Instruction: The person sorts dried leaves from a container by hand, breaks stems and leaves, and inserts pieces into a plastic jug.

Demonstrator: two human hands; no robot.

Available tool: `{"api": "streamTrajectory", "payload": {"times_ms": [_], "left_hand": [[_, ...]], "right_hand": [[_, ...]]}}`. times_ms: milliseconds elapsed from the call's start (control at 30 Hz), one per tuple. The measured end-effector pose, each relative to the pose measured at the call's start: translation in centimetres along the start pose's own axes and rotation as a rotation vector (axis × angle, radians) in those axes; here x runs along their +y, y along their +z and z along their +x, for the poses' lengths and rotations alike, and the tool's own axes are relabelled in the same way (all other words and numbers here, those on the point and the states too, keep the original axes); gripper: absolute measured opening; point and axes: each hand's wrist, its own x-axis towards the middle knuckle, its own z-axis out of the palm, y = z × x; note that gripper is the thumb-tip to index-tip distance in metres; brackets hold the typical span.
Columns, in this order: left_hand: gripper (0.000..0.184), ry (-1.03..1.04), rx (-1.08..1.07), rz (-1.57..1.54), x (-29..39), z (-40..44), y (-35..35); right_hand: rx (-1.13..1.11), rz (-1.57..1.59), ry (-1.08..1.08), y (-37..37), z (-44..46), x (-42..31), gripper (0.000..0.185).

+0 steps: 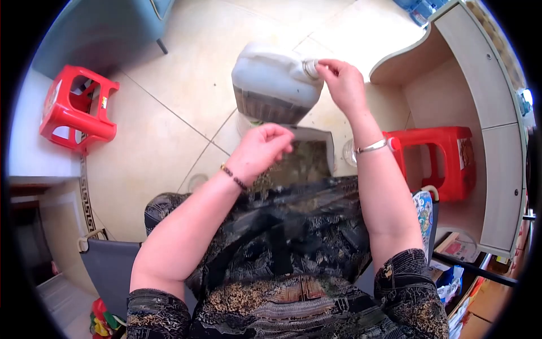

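At the far left, a red plastic stool point(90, 127) is standing on the tiled floor point(164, 133), bearing labels too small to read. Near the middle, the left hand point(276, 141) is hovering with fingers loosely curled, apparently holding nothing. Beyond it, a translucent jug point(276, 85) is standing on the floor, dark liquid filling its lower part. The right hand point(323, 66) is pinching the jug's white cap point(310, 69) between thumb and fingers. Farther right, another red stool point(446, 135) is showing an unreadable sticker.
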Motion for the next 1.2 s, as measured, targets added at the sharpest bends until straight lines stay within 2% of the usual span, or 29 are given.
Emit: {"api": "streamTrajectory", "payload": {"times_ms": [67,167,200,233,300,367,433,467,533,567,600,667,700,867,933,1000,1067,1200], "left_hand": [[0.014,-0.001,0.036,-0.014,-1.0,1.2,-0.2],[0.015,-0.04,0.076,0.025,-4.4,3.1,-0.8],[0.016,-0.045,0.084,0.191,-6.0,3.7,-1.2],[0.017,-0.05,0.093,0.355,-7.5,4.2,-1.4],[0.017,-0.101,0.062,0.405,-9.7,5.4,-1.4],[0.018,-0.144,0.024,0.467,-12.0,7.3,-1.4],[0.016,-0.302,0.143,0.434,-15.3,9.8,-1.0],[0.016,-0.312,0.142,0.438,-18.1,11.5,-1.1],[0.026,-0.241,0.324,0.566,-23.0,14.4,-1.3],[0.035,-0.262,0.344,0.548,-23.1,14.5,-0.9],[0.035,-0.272,0.341,0.558,-23.1,14.8,-0.5],[0.035,-0.21,0.471,0.572,-23.1,15.5,0.7],[0.036,-0.135,0.463,0.741,-22.7,15.5,0.8],[0.036,-0.042,0.413,0.881,-23.7,14.3,-0.4],[0.031,-0.161,0.375,0.507,-20.7,11.6,0.1],[0.024,-0.131,0.376,0.418,-18.8,9.8,0.3],[0.021,-0.26,0.198,0.124,-15.5,7.9,0.6],[0.021,-0.254,0.092,-0.064,-11.1,4.2,0.8]], "right_hand": [[0.007,0.027,0.036,-0.4,-0.2,-1.2,0.024],[0.009,0.01,-0.04,-1.2,-1.2,-2.0,0.024],[0.022,0.009,-0.087,-1.6,-1.6,-2.7,0.025],[-0.02,0.153,-0.012,-2.6,-2.4,-4.6,0.024],[-0.077,0.661,0.067,-3.6,-3.9,-7.2,0.021],[-0.169,0.835,0.092,-5.1,-5.6,-9.7,0.018],[-0.214,0.906,0.081,-5.7,-6.3,-10.2,0.018],[-0.26,0.973,0.062,-5.8,-6.4,-10.2,0.018],[-0.284,1.009,0.117,-5.4,-6.2,-9.4,0.019],[-0.272,0.982,0.163,-4.8,-6.1,-8.6,0.019],[-0.254,0.955,0.213,-4.3,-6.0,-7.8,0.02],[-0.266,0.915,0.261,-4.2,-5.8,-6.8,0.021],[-0.265,0.945,0.25,-4.4,-5.6,-6.9,0.02],[-0.235,0.946,0.205,-5.1,-5.8,-6.9,0.02],[-0.231,0.947,0.191,-5.4,-5.7,-6.7,0.022],[-0.24,0.947,0.172,-5.6,-5.7,-6.7,0.022],[-0.253,0.945,0.15,-5.6,-5.8,-6.5,0.022],[-0.371,0.764,0.126,-5.4,-6.3,-6.0,0.022]]}}
